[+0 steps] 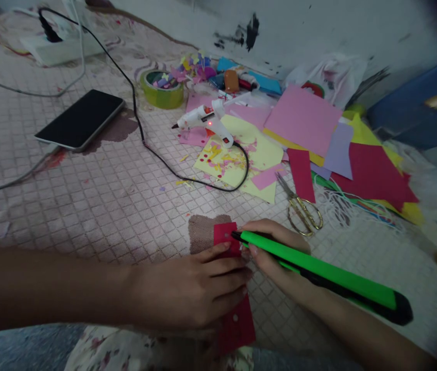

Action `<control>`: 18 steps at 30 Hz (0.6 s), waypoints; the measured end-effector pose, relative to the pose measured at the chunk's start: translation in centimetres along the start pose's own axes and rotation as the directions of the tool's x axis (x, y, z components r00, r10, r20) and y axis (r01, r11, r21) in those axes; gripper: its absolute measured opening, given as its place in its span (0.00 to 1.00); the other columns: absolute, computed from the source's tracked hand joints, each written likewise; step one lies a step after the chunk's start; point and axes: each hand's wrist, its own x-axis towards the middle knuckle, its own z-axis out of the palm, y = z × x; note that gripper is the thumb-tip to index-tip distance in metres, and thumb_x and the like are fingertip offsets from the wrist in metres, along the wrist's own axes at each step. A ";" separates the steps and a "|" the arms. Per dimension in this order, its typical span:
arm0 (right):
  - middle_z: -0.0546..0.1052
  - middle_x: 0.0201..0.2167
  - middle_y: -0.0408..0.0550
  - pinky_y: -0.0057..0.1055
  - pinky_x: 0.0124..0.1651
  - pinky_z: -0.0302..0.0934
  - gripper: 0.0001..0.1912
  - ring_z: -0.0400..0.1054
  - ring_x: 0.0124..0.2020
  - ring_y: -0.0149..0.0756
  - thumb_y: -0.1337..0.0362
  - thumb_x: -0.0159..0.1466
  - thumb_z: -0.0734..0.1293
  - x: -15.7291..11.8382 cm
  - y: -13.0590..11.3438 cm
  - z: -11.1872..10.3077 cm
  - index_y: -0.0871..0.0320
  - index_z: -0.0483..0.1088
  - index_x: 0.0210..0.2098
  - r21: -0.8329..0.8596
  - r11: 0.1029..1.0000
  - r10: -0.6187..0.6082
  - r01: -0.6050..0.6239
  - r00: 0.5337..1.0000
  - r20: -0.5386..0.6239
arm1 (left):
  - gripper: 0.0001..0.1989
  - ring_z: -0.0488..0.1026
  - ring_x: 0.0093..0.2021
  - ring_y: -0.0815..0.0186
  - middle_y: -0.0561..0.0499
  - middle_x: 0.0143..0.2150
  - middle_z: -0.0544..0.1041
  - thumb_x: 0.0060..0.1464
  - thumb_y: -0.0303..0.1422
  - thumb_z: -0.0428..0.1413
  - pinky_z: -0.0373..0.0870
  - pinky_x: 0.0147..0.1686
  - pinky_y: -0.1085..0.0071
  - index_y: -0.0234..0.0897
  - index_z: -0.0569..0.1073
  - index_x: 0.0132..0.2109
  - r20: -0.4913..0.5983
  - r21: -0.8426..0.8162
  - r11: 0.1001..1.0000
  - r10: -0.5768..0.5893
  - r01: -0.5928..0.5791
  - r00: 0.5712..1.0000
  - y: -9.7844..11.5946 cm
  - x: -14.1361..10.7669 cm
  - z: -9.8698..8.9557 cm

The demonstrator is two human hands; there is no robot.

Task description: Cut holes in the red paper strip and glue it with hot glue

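Observation:
A narrow red paper strip (235,318) with small round holes runs under my left hand (199,281), whose fingers lie across it and hold it; the thumb is hidden. My right hand (276,252) is closed around a long green and black hole punch (319,263). The punch's dark tip is at the upper right edge of the strip, beside a small round mark. Whether its jaws are around the paper I cannot tell. Gold-handled scissors (299,208) lie just beyond my right hand.
A white hot glue gun (206,118) with a lit red light rests near yellow paper (257,188) strewn with scraps. Its black cord (164,164) crosses the cloth. A phone (81,118), tape roll (163,95), power strip (44,51), coloured papers (303,118) and white string (338,206) lie around.

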 end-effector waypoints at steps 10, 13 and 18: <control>0.82 0.38 0.41 0.27 0.40 0.72 0.15 0.76 0.37 0.31 0.74 0.62 0.66 0.0 0.1 0.2 0.52 0.75 0.46 0.019 1.000 -0.005 0.005 1.000 0.023 | 0.19 0.68 0.64 0.54 0.42 0.64 0.73 0.71 0.33 0.45 0.59 0.68 0.54 0.29 0.74 0.59 0.025 0.018 1.000 0.011 -0.011 1.000 0.0 0.0 0.0; 0.82 0.38 0.41 0.28 0.40 0.72 0.16 0.77 0.37 0.32 0.74 0.62 0.66 0.0 0.0 0.3 0.52 0.75 0.46 0.012 1.000 -0.007 0.007 1.000 0.018 | 0.19 0.68 0.63 0.54 0.42 0.63 0.73 0.71 0.32 0.46 0.60 0.68 0.54 0.29 0.74 0.59 0.025 0.019 1.000 0.009 -0.010 1.000 0.0 0.0 -0.1; 0.81 0.37 0.42 0.28 0.39 0.72 0.15 0.76 0.37 0.32 0.74 0.62 0.66 0.0 -0.1 0.3 0.51 0.75 0.45 0.017 1.000 -0.016 0.016 1.000 0.006 | 0.18 0.68 0.64 0.54 0.42 0.63 0.73 0.71 0.32 0.46 0.61 0.67 0.54 0.29 0.74 0.58 0.015 0.016 1.000 0.012 -0.012 1.000 0.0 0.0 0.0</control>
